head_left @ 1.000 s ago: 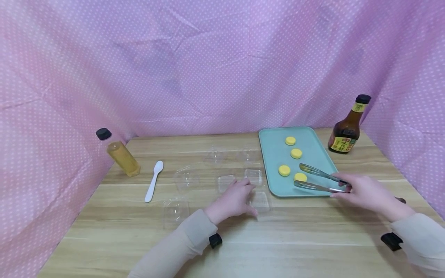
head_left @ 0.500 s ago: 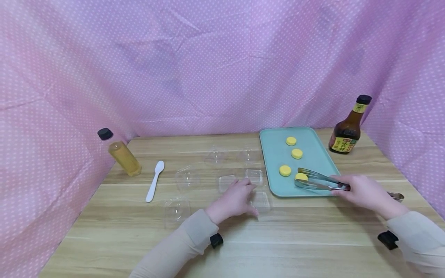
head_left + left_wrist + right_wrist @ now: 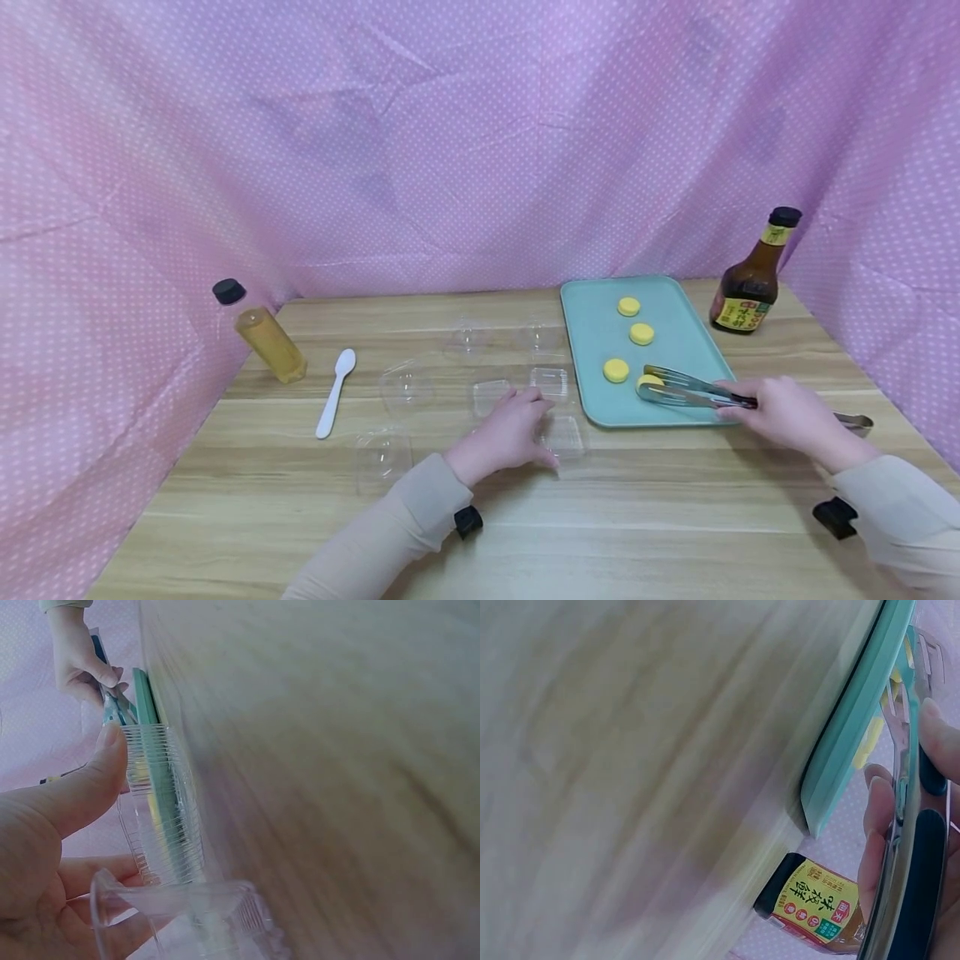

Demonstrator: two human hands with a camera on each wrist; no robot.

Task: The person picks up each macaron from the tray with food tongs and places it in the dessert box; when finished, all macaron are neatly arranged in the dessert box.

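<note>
Plenty of room up front on the table (image 3: pixel 645 517) between the left hand (image 3: pixel 510 432) and right hand (image 3: pixel 791 421). Further back, clear tubs (image 3: pixel 564 436) (super easy to miss) crowd the left one, tongs (image 3: pixel 693 401) jut over the tray (image 3: pixel 600 321), brown bottle (image 3: pixel 750 287) beside it.

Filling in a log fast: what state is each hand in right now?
Left hand: open, spread at a clear plastic container.
Right hand: closed, holding metal tongs.

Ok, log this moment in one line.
right hand: holds metal tongs around yellow disc on green tray | left hand: at clear plastic container | other discs: three, on tray
</note>
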